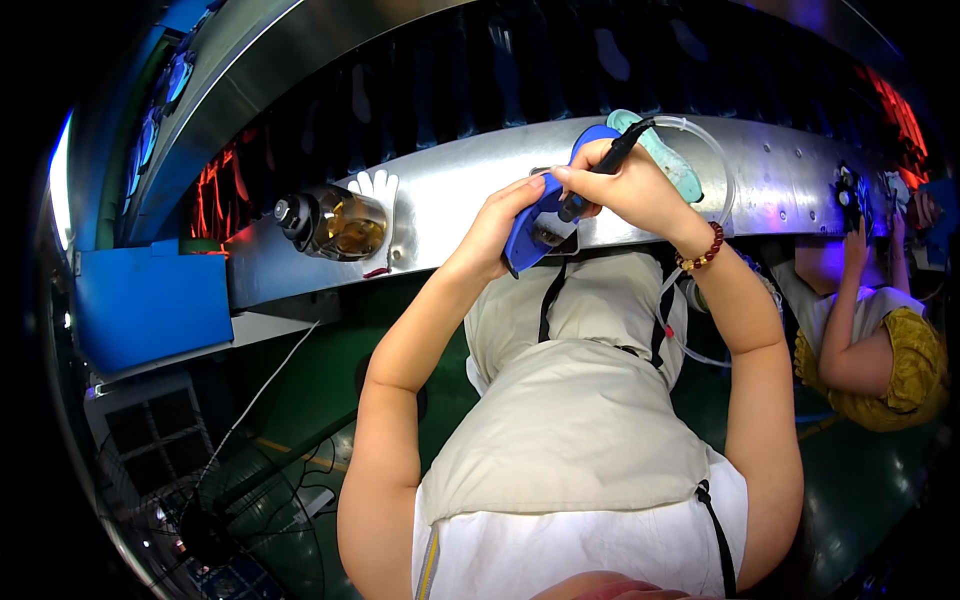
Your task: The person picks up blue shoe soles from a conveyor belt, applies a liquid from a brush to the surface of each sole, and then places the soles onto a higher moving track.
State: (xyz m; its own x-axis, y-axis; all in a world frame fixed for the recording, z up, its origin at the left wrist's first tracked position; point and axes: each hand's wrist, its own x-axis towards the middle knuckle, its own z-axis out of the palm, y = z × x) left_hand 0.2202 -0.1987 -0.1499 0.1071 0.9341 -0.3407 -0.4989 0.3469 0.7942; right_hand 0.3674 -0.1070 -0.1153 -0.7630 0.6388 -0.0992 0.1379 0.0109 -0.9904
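My left hand [503,225] grips a blue shoe sole [527,238] by its near left side, over the front edge of the metal bench. In my right hand [640,192] is a black pen-like tool [622,148] with a clear tube running from its upper end. The tool's lower end points down at the sole, close to my left fingertips; whether it touches cannot be told. Beneath the sole, a small tray-like thing [568,243] shows partly, its contents unclear. Beyond my right hand lies a mint-green shoe sole [668,160] on the bench.
On the bench [440,190] to the left, a dark-lidded bottle of amber liquid [345,222] lies beside a white glove [380,188]. A co-worker [868,350] works at the far right. Behind the bench runs a dark line with sole-shaped pieces. A fan [215,530] stands lower left.
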